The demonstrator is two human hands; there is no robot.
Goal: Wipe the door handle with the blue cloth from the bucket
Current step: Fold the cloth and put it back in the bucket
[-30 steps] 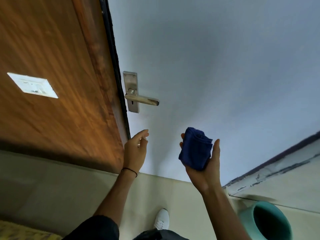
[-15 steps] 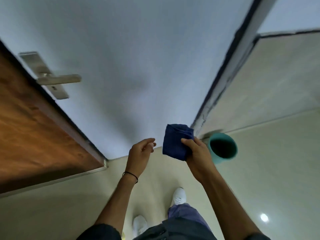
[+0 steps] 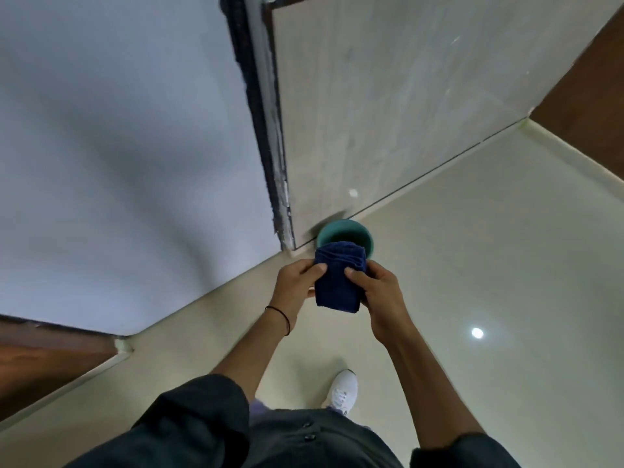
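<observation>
A folded dark blue cloth [image 3: 338, 282] is held between both hands in front of me. My left hand [image 3: 295, 288] pinches its left edge and my right hand [image 3: 378, 292] grips its right side. Just beyond the cloth, a teal bucket [image 3: 354, 231] stands on the floor at the foot of the wall, its near rim hidden by the cloth. The grey-white door [image 3: 128, 163] fills the left of the view. Its handle is out of the frame.
The dark door frame edge [image 3: 263, 130] runs down to the floor beside a tiled wall [image 3: 388, 96]. Glossy cream floor tiles [image 3: 472, 265] spread to the right. My white shoe [image 3: 342, 390] is below the hands. A brown wood panel [image 3: 40, 359] sits at lower left.
My view has swung right and down, so the door handle has left the frame. My left hand has joined the right on the cloth, which now sits over the bucket.
</observation>
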